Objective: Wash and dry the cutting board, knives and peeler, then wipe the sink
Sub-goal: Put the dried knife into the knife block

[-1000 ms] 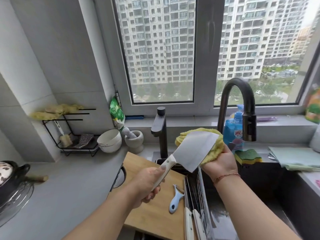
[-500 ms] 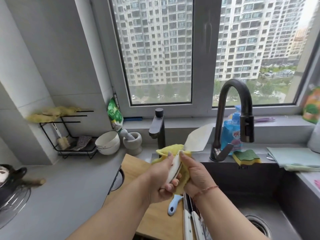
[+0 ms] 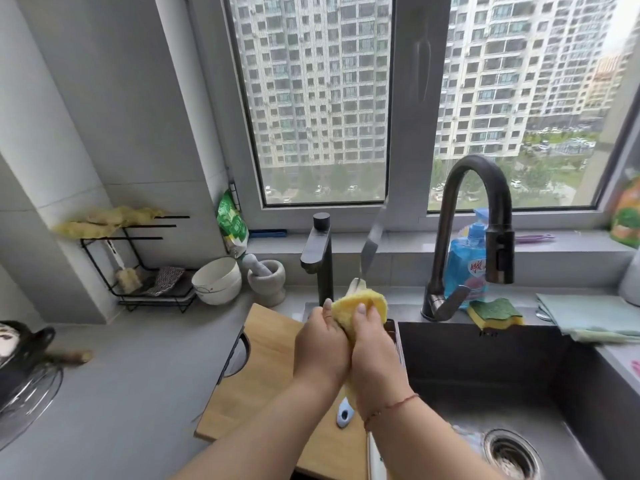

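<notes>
Cleaver (image 3: 372, 237) stands near upright, blade edge-on above both hands. Left hand (image 3: 320, 344) grips handle; right hand (image 3: 375, 348) wraps cloth (image 3: 360, 304) round handle just below blade.

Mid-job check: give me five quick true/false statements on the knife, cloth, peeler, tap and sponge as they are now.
1. Both hands (left hand, right hand) hold the yellow cloth around the knife's handle. True.
2. The knife points blade up. True.
3. The peeler lies in the sink. False: it lies on the cutting board.
4. Water runs from the tap. False: none shows.
5. The sponge sits beside the tap's base. True.
</notes>
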Tool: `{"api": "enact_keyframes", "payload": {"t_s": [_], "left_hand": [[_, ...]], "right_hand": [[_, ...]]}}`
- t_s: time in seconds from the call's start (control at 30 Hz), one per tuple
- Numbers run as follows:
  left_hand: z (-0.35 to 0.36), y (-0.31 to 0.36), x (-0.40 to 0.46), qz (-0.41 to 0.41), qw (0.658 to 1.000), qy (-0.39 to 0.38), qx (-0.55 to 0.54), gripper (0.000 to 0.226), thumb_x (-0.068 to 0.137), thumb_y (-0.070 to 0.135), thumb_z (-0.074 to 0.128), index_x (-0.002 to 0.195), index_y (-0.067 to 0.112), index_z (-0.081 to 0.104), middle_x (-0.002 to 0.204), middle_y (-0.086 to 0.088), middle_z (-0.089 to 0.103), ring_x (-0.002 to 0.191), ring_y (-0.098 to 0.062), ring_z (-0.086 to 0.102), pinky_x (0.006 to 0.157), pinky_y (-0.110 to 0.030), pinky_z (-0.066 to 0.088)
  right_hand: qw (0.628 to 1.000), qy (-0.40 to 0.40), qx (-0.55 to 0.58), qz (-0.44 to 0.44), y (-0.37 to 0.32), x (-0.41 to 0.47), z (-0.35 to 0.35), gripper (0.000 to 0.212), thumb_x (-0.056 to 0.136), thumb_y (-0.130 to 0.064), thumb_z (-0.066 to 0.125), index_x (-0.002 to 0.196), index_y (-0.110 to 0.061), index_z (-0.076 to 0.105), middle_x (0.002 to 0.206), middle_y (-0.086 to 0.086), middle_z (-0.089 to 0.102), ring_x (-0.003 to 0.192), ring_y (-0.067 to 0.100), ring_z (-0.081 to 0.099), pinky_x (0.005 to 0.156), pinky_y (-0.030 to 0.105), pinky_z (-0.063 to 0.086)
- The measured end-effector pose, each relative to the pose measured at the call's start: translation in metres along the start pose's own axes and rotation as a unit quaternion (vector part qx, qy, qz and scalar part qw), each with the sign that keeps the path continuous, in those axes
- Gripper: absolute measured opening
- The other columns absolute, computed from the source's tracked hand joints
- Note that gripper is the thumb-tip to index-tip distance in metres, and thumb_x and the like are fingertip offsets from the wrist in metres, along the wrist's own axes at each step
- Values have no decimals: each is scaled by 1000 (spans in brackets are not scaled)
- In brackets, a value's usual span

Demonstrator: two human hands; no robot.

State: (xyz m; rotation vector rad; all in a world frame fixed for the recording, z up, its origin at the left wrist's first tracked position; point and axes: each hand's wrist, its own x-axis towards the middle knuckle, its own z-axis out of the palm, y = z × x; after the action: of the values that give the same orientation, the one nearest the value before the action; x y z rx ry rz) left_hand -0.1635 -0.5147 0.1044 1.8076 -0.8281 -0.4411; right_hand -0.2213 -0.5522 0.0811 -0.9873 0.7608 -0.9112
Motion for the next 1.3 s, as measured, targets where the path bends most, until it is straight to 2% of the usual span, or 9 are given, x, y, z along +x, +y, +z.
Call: {"api": "enact_keyframes", "payload": {"t_s": [0.13, 0.23, 0.37, 0.53, 0.63, 0.73, 0.87, 1.03, 1.3], "left_hand": [[-4, 5, -2, -52, 992, -60, -97, 47, 103, 46, 27, 83, 15, 56, 69, -1, 60, 63, -15, 57, 59, -30, 49], [-11, 11, -6, -128, 958, -157, -203, 53, 101, 54, 22, 79, 13, 48, 49, -1, 43, 36, -10, 35, 37, -17, 26], [-17, 19, -9, -209, 912, -243, -256, 64, 94, 68, 20, 83, 11, 48, 47, -1, 39, 32, -9, 24, 36, -15, 17], [-7, 18, -17, -20, 992, -81, -95, 58, 95, 63, 29, 82, 13, 56, 61, -3, 55, 51, -16, 49, 50, -29, 39], [-6, 15, -23, 103, 994, -42, -6, 46, 97, 55, 27, 77, 19, 48, 60, 6, 50, 52, -4, 45, 51, -19, 36], [-8, 13, -19, 156, 987, -22, 40, 41, 94, 54, 24, 76, 23, 44, 64, 6, 52, 55, -4, 48, 49, -17, 36], [-12, 5, -11, 170, 985, -33, 8, 55, 87, 63, 25, 84, 17, 55, 73, 1, 63, 67, -10, 56, 56, -23, 43], [-18, -9, -5, 175, 979, -103, 7, 65, 71, 85, 36, 67, 22, 50, 51, 14, 50, 48, -3, 41, 49, -17, 32], [-35, -10, 1, 151, 977, -149, 8, 52, 77, 70, 60, 81, 19, 60, 60, 12, 53, 53, -1, 44, 50, -15, 35]], "right_hand": [[999, -2, 27, 29, -9, 7, -5, 33, 97, -39, 49, 126, -26, 53, 109, 7, 69, 99, 25, 67, 85, 45, 55], [994, -12, 97, 42, -29, 16, -14, 55, 83, -48, 60, 124, -11, 56, 108, 17, 67, 92, 35, 66, 70, 42, 57], [987, -37, 152, 39, -49, 19, -19, 71, 80, -54, 64, 126, 0, 56, 126, 31, 55, 116, 48, 54, 100, 65, 36], [984, -46, 168, -28, -57, 19, -13, 55, 81, -34, 68, 120, 3, 55, 110, 27, 65, 99, 42, 63, 96, 64, 43], [981, -44, 178, -68, -60, 14, -13, 24, 92, -23, 58, 109, -5, 59, 98, 19, 68, 89, 35, 66, 89, 56, 51], [980, -57, 175, -71, -59, 7, -14, 36, 89, -29, 57, 115, -3, 57, 105, 19, 67, 96, 37, 66, 88, 54, 53], [986, -81, 121, -77, -55, 2, -15, 62, 77, -47, 69, 118, -2, 60, 116, 27, 63, 109, 44, 61, 95, 57, 48], [987, -98, 46, -116, -47, 7, -28, 88, 51, -61, 84, 111, 0, 62, 106, 26, 66, 96, 38, 64, 90, 55, 49], [994, -83, 31, -69, -28, 17, -44, 53, 73, -57, 66, 100, -12, 68, 97, 23, 69, 90, 38, 67, 83, 56, 54]]}}
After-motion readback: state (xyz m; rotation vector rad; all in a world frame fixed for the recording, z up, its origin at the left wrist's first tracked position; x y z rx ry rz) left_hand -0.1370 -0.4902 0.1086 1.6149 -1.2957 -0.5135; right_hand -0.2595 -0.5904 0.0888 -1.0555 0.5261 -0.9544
